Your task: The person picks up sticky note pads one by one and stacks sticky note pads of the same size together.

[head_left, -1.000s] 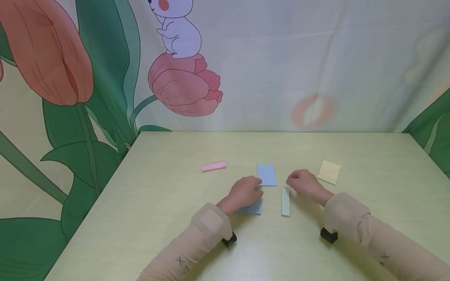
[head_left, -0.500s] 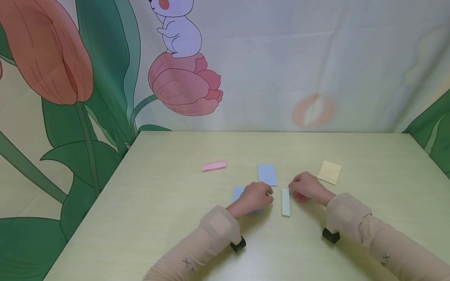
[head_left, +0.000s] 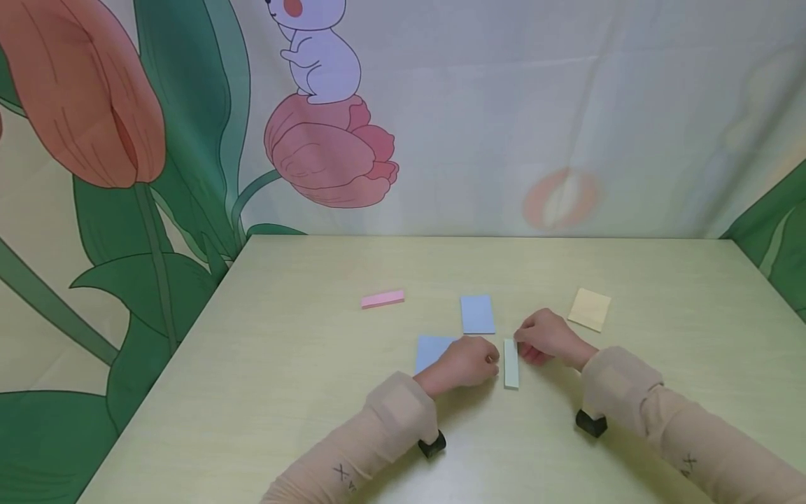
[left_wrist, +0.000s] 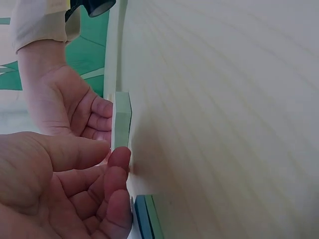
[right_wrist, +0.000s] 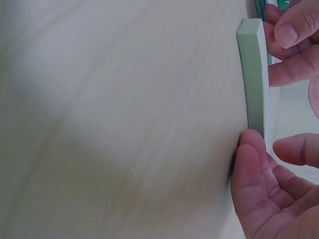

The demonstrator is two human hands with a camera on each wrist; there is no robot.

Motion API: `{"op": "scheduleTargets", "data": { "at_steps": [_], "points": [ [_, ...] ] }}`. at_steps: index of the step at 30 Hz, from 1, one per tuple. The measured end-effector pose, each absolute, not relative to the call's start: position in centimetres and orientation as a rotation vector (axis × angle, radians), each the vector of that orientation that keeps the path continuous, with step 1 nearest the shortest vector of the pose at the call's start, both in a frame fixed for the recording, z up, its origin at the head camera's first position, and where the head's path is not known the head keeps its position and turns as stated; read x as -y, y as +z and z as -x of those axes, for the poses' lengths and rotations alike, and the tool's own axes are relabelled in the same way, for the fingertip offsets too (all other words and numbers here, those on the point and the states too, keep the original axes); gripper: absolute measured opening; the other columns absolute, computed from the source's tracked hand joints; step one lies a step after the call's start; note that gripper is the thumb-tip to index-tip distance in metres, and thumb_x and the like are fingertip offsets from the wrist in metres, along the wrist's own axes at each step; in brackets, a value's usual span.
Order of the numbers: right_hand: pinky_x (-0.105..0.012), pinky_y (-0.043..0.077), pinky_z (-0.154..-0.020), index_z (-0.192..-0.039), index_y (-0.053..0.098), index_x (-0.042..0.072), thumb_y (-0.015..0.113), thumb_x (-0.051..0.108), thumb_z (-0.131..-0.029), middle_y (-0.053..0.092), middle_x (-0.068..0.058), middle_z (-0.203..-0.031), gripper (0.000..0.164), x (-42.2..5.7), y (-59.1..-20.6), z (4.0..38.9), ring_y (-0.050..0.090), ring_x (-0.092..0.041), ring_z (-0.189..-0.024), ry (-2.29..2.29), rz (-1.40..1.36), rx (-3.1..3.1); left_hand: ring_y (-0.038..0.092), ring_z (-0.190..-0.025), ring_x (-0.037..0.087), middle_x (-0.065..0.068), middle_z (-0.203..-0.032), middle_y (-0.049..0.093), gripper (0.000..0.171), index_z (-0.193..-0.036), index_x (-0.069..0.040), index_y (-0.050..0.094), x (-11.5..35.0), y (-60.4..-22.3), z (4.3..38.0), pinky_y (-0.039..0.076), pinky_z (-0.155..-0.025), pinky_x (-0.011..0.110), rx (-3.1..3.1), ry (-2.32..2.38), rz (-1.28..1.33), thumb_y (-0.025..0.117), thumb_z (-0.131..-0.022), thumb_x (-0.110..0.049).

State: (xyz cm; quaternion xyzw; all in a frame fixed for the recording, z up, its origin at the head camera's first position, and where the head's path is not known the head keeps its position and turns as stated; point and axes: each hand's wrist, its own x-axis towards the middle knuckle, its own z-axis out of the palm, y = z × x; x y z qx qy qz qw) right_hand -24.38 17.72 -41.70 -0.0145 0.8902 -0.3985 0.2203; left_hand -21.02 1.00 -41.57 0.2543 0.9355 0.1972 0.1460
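"Looking from the head, where was the green block point(head_left: 511, 364)?"

"Flat on the table point(head_left: 252, 392), between the person's two hands. The left hand point(head_left: 462, 360) was just to its left, a thin gap showing, fingers loosely bent around nothing. The right hand point(head_left: 546, 337) was at its far right corner; I couldn't tell from there whether they touched."

"What else lay about?"

"One blue pad point(head_left: 477, 314) beyond the block and to its left, a second blue pad point(head_left: 434, 352) nearer and left of it, partly hidden by the left hand. The pink block point(head_left: 383, 299) was well to its left, the yellow pad point(head_left: 590, 309) beyond it on the right."

"How far had the work got?"

"Barely begun, I judged. Both hands were about the block, yet it was neither lifted nor grasped. Getting a hold on it seemed left to do."

"And at the left wrist?"

"The left thumb point(left_wrist: 82, 152) and fingers overlapped one end of the block in view, with no clear pinch. The block looked slim, pale green and square-cornered."

"At the right wrist?"

"The right fingertips point(right_wrist: 249, 154) seemed to meet the block's end, but the right thumb point(right_wrist: 296, 148) stood off, so nothing was clasped. One long side looked greener than the whitish face beside it."
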Motion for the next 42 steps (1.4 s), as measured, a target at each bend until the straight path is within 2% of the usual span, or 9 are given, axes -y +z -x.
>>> {"op": "scheduleTargets", "data": {
  "at_steps": [4,11,14,19,24,28,32,37,42],
  "points": [
    [-0.026,0.050,-0.053,-0.087,0.063,-0.006,0.049,0.010,-0.083,0.059,-0.004,-0.062,0.021,-17.6,-41.7,24.4,0.056,-0.011,-0.053,-1.102,0.039,-2.465,0.029,-0.046,0.006,-0.006,-0.049,0.024,0.037,-0.053,-0.015,0.029,-1.1,-41.6,20.9,0.022,-0.044,0.017,-2.693,0.557,-0.729,0.055,-0.080,-0.013],
    [-0.026,0.050,-0.052,-0.086,0.063,-0.006,0.049,0.009,-0.083,0.058,-0.003,-0.061,0.021,-17.5,-41.9,24.5,0.055,-0.010,-0.053,-1.108,0.042,-2.472,0.032,-0.048,0.008,-0.004,-0.051,0.031,0.030,-0.056,-0.011,0.039,-1.3,-41.4,20.9,0.024,-0.045,0.018,-2.684,0.559,-0.711,0.055,-0.081,-0.013],
    [-0.025,0.048,-0.052,-0.087,0.064,-0.004,0.050,0.010,-0.082,0.058,-0.003,-0.061,0.020,-17.6,-41.8,24.7,0.054,-0.011,-0.053,-1.090,0.051,-2.503,0.045,-0.057,0.007,-0.003,-0.063,0.053,0.013,-0.073,-0.007,0.060,-1.3,-41.3,21.1,0.032,-0.050,0.016,-2.716,0.578,-0.659,0.054,-0.082,-0.014],
    [-0.024,0.045,-0.057,-0.094,0.062,-0.005,0.048,0.012,-0.084,0.056,-0.004,-0.065,0.024,-17.6,-41.7,25.4,0.051,-0.013,-0.060,-1.164,0.098,-2.540,0.058,-0.081,0.010,0.001,-0.098,0.066,0.024,-0.106,-0.010,0.064,-0.9,-40.8,21.8,0.044,-0.066,0.020,-2.775,0.732,-0.520,0.052,-0.085,-0.014],
    [-0.026,0.049,-0.070,-0.112,0.053,-0.009,0.045,0.014,-0.088,0.061,-0.015,-0.089,0.034,-17.6,-41.6,25.9,0.055,-0.013,-0.074,-1.376,0.076,-2.435,0.058,-0.081,0.016,0.004,-0.097,0.064,0.030,-0.113,-0.005,0.058,-0.2,-40.2,22.5,0.045,-0.068,0.025,-2.829,0.863,-0.436,0.050,-0.084,-0.010],
    [-0.029,0.048,-0.082,-0.123,0.042,-0.010,0.045,0.014,-0.089,0.053,-0.025,-0.117,0.042,-17.6,-41.6,26.1,0.059,-0.014,-0.087,-1.527,0.051,-2.286,0.054,-0.108,0.023,0.011,-0.117,0.057,0.041,-0.124,-0.001,0.047,0.3,-40.2,23.0,0.044,-0.087,0.033,-2.838,0.893,-0.356,0.048,-0.083,-0.009],
    [-0.032,0.044,-0.090,-0.129,0.031,-0.012,0.041,0.014,-0.091,0.042,-0.029,-0.128,0.047,-17.6,-41.8,26.4,0.059,-0.015,-0.096,-1.683,0.047,-2.088,0.045,-0.119,0.025,0.015,-0.132,0.045,0.049,-0.132,0.002,0.036,0.5,-40.5,23.4,0.038,-0.097,0.036,-2.772,0.931,-0.248,0.045,-0.084,-0.008],
    [-0.029,0.043,-0.090,-0.131,0.025,-0.013,0.037,0.017,-0.092,0.042,-0.028,-0.126,0.051,-17.2,-41.9,26.4,0.058,-0.011,-0.093,-1.769,0.047,-1.956,0.047,-0.114,0.021,0.013,-0.135,0.041,0.051,-0.134,0.001,0.033,0.5,-40.7,23.7,0.038,-0.095,0.034,-2.712,0.939,-0.172,0.044,-0.084,-0.008],
    [-0.026,0.045,-0.087,-0.129,0.028,-0.013,0.039,0.017,-0.091,0.051,-0.019,-0.116,0.049,-16.6,-41.7,26.3,0.058,-0.010,-0.090,-1.789,0.016,-1.930,0.049,-0.087,0.019,0.011,-0.118,0.054,0.044,-0.125,0.001,0.043,0.7,-41.1,23.9,0.040,-0.071,0.027,-2.709,0.938,-0.153,0.046,-0.083,-0.007]
  ]
}}
